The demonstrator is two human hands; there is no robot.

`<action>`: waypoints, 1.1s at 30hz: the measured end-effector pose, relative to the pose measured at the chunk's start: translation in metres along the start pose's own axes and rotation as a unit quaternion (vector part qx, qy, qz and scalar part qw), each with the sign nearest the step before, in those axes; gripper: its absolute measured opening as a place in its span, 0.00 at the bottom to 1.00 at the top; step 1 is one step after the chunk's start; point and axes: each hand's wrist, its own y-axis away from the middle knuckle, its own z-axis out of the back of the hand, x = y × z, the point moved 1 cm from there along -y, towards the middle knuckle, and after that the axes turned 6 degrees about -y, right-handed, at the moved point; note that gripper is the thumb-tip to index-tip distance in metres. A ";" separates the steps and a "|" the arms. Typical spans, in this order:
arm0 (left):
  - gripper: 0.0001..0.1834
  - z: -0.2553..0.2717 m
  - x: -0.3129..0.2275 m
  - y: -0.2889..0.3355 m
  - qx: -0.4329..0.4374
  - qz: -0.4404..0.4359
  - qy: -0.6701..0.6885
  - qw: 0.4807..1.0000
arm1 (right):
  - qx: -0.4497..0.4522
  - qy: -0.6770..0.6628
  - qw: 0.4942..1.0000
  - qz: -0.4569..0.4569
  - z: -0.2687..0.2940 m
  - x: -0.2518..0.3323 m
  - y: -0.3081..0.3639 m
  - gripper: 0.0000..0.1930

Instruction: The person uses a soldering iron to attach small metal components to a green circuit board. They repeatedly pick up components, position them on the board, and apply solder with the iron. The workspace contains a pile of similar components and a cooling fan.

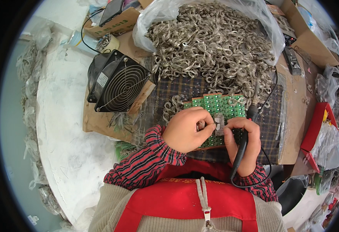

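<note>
My left hand (188, 130) is closed in a pinch over the circuit boards; what its fingertips hold is too small to name. A bit of greyish coiled wire (200, 125) shows inside its curled fingers. My right hand (248, 141) keeps a black soldering iron (240, 154) against the palm, its metal end pointing away from me. The right thumb and forefinger are brought close together. Between the two hands sits a small pale grey block (219, 123). Beneath lie green circuit boards (212, 101) side by side, with small white parts on them.
A big heap of looped silvery wires (208, 42) spills from a clear plastic bag (144, 34) beyond the boards. To the left stands a black fan (123, 83). A checked cloth (268, 133) covers the work surface. The iron's cable loops at my right; a red box (314, 135) lies farther right.
</note>
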 end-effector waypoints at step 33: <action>0.04 0.025 0.028 0.008 -0.107 0.017 -0.168 0.980 | 0.139 -0.004 0.988 0.063 -0.008 0.015 -0.001 0.15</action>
